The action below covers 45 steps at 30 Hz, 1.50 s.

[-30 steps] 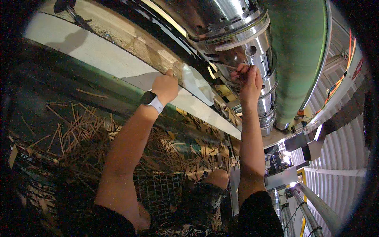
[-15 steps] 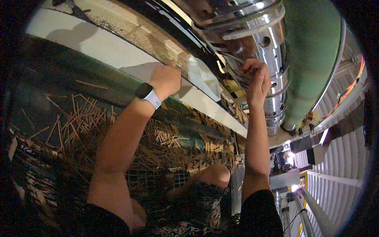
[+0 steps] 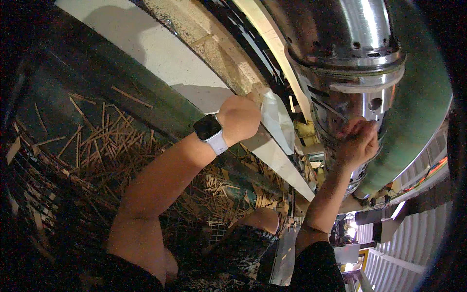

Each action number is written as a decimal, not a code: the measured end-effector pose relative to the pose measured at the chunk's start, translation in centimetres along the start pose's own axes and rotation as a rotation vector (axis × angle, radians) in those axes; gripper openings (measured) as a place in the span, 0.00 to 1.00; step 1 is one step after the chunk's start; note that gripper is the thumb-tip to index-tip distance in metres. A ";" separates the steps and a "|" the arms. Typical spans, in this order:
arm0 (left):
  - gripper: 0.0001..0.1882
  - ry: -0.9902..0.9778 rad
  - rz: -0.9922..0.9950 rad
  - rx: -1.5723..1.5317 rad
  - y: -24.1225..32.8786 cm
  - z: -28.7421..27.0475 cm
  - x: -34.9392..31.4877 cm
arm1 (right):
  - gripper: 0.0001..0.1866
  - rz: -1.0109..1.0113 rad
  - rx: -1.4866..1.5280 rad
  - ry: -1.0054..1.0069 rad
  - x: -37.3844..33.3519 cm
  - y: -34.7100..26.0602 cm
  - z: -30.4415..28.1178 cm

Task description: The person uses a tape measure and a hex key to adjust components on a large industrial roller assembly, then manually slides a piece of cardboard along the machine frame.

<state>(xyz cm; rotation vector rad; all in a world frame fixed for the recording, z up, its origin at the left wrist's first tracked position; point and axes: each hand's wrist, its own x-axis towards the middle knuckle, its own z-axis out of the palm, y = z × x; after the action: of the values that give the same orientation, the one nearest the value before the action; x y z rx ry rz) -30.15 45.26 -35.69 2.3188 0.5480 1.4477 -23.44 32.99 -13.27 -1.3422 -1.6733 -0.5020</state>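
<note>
My left hand (image 3: 239,119), with a smartwatch (image 3: 208,129) on its wrist, is closed over the edge of a long white ledge (image 3: 194,100). Its fingertips are hidden behind the edge. Beside it hangs a translucent plastic sheet (image 3: 278,121). My right hand (image 3: 359,144) is closed against a shiny metal cylinder (image 3: 348,31) with round holes and ring seams. A thin metal rod (image 3: 332,108) runs out of its curled fingers along the cylinder's left side; the gripped end is hidden.
A large green curved roller or drum (image 3: 423,114) stands right of the cylinder. Many thin wooden strips (image 3: 104,138) litter the dark green surface below the ledge. A rough tan channel (image 3: 209,41) runs behind the ledge. Corrugated white wall panels (image 3: 408,238) show at lower right.
The view has shifted, so the ledge and cylinder appear nearer. Both hands sit farther right and lower in the picture, still closed at the ledge and the cylinder.
</note>
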 end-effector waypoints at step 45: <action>0.12 -0.297 0.496 -0.762 8.5 -21.6 0.7 | 0.23 -0.344 -1.055 -0.674 1.4 -7.8 -2.4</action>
<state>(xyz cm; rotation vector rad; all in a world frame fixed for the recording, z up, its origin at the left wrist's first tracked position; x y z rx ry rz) -48.24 40.20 -22.05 2.0136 -0.6080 1.1581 -29.65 29.39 -9.17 -2.1280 -2.3313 -1.3833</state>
